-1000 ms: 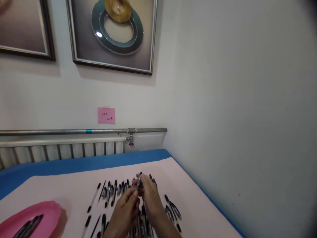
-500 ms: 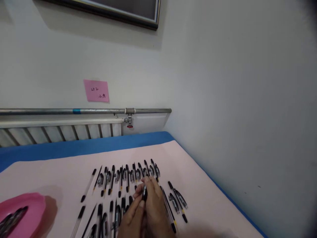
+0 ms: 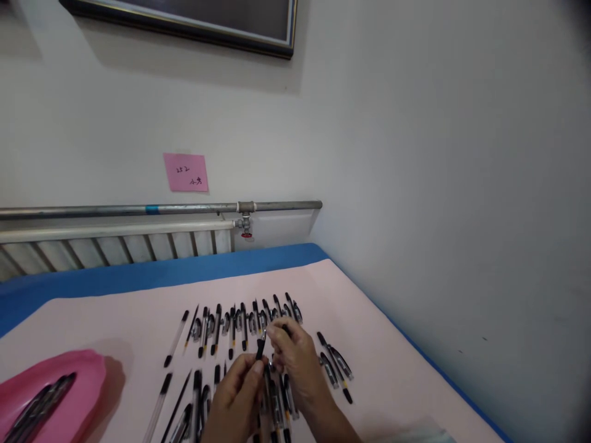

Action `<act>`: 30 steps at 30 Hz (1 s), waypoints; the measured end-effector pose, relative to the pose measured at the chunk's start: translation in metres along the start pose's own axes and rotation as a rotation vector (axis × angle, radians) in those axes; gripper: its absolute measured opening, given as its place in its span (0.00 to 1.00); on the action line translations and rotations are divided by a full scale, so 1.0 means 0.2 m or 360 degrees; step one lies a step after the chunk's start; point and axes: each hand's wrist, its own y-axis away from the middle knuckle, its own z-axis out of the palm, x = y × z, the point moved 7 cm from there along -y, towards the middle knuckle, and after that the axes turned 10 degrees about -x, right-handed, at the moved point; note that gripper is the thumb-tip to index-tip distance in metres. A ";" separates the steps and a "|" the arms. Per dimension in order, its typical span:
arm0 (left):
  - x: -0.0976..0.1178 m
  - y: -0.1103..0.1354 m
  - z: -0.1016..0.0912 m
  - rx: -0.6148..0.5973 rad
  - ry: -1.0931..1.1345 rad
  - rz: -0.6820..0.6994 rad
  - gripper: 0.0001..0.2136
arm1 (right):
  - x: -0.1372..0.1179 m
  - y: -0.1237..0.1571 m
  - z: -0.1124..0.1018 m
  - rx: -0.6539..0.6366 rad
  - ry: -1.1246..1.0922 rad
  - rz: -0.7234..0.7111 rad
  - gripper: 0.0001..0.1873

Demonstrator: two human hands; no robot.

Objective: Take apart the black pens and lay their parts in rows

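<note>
My left hand point(image 3: 237, 394) and my right hand point(image 3: 295, 360) meet low in the middle of the view, over rows of pens. Both pinch one black pen point(image 3: 260, 349) between them; the left fingers hold its lower end, the right fingertips close on its upper end. Several black-and-clear pens and caps point(image 3: 240, 320) lie in a row just beyond the hands. More pens point(image 3: 194, 400) lie to the left of my left hand, and a few pens point(image 3: 335, 366) lie to the right of my right hand.
A pink sheet point(image 3: 115, 326) covers a blue table point(image 3: 138, 280) set into a wall corner. A pink tray point(image 3: 55, 394) with pens stands at the lower left. A radiator point(image 3: 111, 246), a pipe with a red valve point(image 3: 246, 234) and a pink sticky note point(image 3: 185, 172) are behind.
The view tipped downward, so the pictures left the top. My hands came down from their raised position with the pen and now hold it just above the rows, right fingers at its upper end.
</note>
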 end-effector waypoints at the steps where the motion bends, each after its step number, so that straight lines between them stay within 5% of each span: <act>1: 0.01 0.01 0.00 0.0029 -0.0070 0.0030 0.23 | 0.01 0.00 0.02 -0.0023 0.0036 0.0013 0.10; 9: 0.11 0.05 -0.02 0.0176 -0.0609 0.0307 0.19 | 0.00 0.02 0.06 0.0031 0.0062 0.0001 0.09; 18: -0.01 0.03 -0.01 0.0084 0.0057 -0.0085 0.22 | 0.01 0.03 0.11 -0.0197 -0.0367 0.0099 0.12; 25: 0.04 0.03 -0.02 0.0136 -0.0200 0.0086 0.21 | -0.01 0.05 0.07 0.0050 -0.0070 -0.0030 0.11; 30: 0.05 0.03 -0.04 0.0179 -0.0272 0.0130 0.21 | 0.00 0.05 0.10 -0.0018 -0.0190 0.0050 0.09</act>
